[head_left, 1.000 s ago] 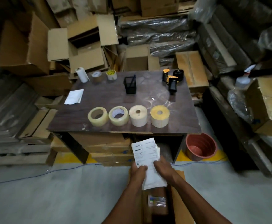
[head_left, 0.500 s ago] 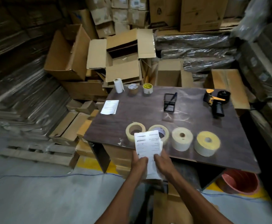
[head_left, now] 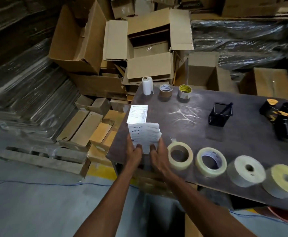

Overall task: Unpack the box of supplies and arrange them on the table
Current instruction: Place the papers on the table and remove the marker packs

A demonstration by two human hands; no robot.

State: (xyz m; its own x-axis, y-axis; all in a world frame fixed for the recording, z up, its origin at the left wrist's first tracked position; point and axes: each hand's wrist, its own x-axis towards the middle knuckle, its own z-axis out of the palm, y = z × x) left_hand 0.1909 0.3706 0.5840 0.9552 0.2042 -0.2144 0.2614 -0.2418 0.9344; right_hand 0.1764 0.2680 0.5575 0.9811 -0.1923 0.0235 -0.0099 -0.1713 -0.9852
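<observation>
Head view: stacked flattened cartons (head_left: 28,100) fill the 9 o'clock side, with open cardboard boxes (head_left: 148,53) piled toward 11 and 12 o'clock. The dark table (head_left: 199,134) runs from centre to 3 o'clock. At its far left corner stand a white film roll (head_left: 147,86), a brown tape roll (head_left: 165,92) and a tape roll with a yellow printed core (head_left: 185,92); that print is too small to read. A printed sheet (head_left: 137,114) lies flat just beyond the held papers. The left hand (head_left: 134,152) and right hand (head_left: 157,153) pinch the lower edges of a crumpled stack of slips (head_left: 144,135) over the table's left edge; "amazon.in" shows twice on them. Along the near edge, toward 4 o'clock, lie a clear tape roll (head_left: 180,156), a second clear tape roll (head_left: 211,161), a white label roll (head_left: 246,171) and a yellow label roll (head_left: 284,181). A black mesh pen holder (head_left: 220,116) with a pen and a tape dispenser (head_left: 283,120) sit toward 2 o'clock.
</observation>
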